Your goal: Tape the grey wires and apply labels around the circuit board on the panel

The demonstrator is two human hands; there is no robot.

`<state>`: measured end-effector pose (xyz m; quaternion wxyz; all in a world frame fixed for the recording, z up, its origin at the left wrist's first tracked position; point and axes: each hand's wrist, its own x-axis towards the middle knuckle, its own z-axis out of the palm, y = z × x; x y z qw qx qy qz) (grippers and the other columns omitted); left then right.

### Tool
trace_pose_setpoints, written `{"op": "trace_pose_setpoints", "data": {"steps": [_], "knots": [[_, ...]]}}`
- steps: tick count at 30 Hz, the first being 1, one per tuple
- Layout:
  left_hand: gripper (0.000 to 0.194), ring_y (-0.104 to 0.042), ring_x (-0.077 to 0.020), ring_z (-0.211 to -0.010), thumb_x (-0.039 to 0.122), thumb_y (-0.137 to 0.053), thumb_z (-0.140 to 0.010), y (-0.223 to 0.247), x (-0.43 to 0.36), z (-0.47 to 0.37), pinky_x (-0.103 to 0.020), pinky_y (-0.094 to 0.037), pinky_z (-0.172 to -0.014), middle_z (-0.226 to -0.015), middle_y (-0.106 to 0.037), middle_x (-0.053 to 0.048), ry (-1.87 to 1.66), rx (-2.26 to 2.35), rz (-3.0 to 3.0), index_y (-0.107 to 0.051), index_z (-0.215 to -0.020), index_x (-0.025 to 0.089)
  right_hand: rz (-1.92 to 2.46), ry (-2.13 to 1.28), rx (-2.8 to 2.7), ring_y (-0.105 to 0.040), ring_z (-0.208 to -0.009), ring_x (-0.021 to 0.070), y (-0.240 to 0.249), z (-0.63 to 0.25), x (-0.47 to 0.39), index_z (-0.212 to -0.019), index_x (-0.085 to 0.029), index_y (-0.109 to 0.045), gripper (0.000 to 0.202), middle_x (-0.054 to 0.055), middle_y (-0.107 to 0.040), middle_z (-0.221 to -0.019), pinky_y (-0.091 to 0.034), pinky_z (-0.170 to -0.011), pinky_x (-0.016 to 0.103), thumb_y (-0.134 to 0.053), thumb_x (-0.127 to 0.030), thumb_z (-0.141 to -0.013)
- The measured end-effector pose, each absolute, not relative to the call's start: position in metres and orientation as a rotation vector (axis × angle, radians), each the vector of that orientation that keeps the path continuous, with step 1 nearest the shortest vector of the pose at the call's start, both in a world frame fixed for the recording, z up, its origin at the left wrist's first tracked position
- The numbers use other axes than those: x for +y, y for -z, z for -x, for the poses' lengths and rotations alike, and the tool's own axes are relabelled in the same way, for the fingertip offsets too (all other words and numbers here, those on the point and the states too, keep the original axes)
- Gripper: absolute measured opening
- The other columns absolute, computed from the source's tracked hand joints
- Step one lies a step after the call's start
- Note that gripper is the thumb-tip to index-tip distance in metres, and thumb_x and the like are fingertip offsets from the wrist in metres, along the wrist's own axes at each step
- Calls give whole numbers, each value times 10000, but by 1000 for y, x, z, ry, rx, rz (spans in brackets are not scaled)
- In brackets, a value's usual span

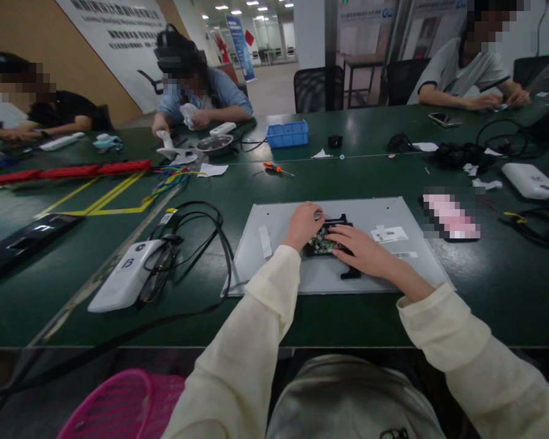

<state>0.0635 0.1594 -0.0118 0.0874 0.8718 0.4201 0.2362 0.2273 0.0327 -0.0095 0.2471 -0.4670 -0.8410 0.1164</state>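
Nearest to us, a pink basket [119, 402] sits below the edge of the green surface [485, 305]. On that surface lies a grey panel [393, 268], back side up, with a small circuit board [321, 244] in a black frame at its middle. Our left hand [304, 224] is curled at the board's far left corner, fingertips pinching something small; our right hand [363, 250] lies flat with fingers spread over the board's right side, pressing rather than gripping. A white box [123, 277] with black cables [196, 231] lies to the left, a screwdriver [277, 168] and a blue tray [287, 133] farther off.

We judge that a hard press or pull could crack the board or strain a connector, and a small loose part could roll away. Our hands hide most of the board; what the left fingertips hold we cannot make out.
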Motion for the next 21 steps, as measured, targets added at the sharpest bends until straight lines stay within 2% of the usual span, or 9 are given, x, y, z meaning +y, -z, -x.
{"op": "trace_pose_setpoints", "data": {"steps": [9, 15, 21], "knots": [[161, -607, -165, -834, 178, -533, -820, 18, 165, -59, -296, -468, -825, -870, -678, -57, -760, 1203, -2432, -684, -868, 154, 1296, -324, -2294, -394, -1324, 260, 10, -227, 32, -1311, -218, -511, 411, 97, -482, -1396, -358, -1075, 510, -448, -348, -926], [171, -630, -164, -824, 261, -584, -804, 11, 166, -50, -281, -485, -802, -876, -702, -51, -715, 1076, -2402, -695, -873, 152, 1310, -321, -2302, -394, -1322, 262, 9, -228, 32, -1316, -203, -509, 419, 106, -483, -1395, -353, -1080, 505, -436, -351, -931], [198, -659, -162, -839, 152, -539, -793, 6, 168, -41, -272, -501, -818, -885, -728, -46, -690, 1004, -2339, -722, -868, 155, 1317, -318, -2306, -387, -1328, 266, 8, -227, 31, -1325, -211, -501, 427, 101, -486, -1394, -361, -1073, 510, -431, -369, -935]]}}
